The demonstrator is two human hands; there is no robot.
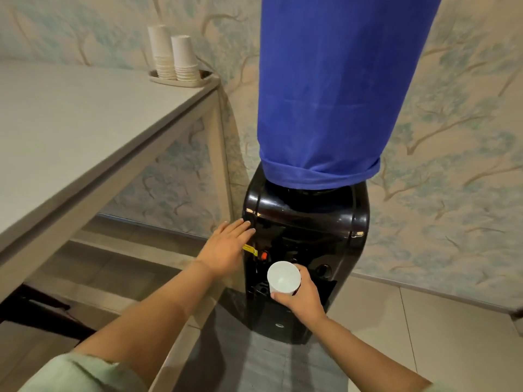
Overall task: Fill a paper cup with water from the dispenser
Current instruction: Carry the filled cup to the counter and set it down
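Observation:
A black water dispenser (pixel 307 222) stands against the wall, its bottle wrapped in a blue cloth cover (pixel 325 94). My right hand (pixel 302 295) grips a white paper cup (pixel 283 277) upright in front of the dispenser's tap area, mouth facing up. Little or no water shows inside the cup. A red tap (pixel 264 255) and a yellow label sit just left of the cup. My left hand (pixel 226 250) lies flat with fingers extended against the dispenser's upper left side.
A pale table (pixel 85 131) stands to the left, with two stacks of upturned paper cups (pixel 174 58) on a small tray at its far corner. Patterned wallpaper is behind. Tiled floor lies to the right of the dispenser.

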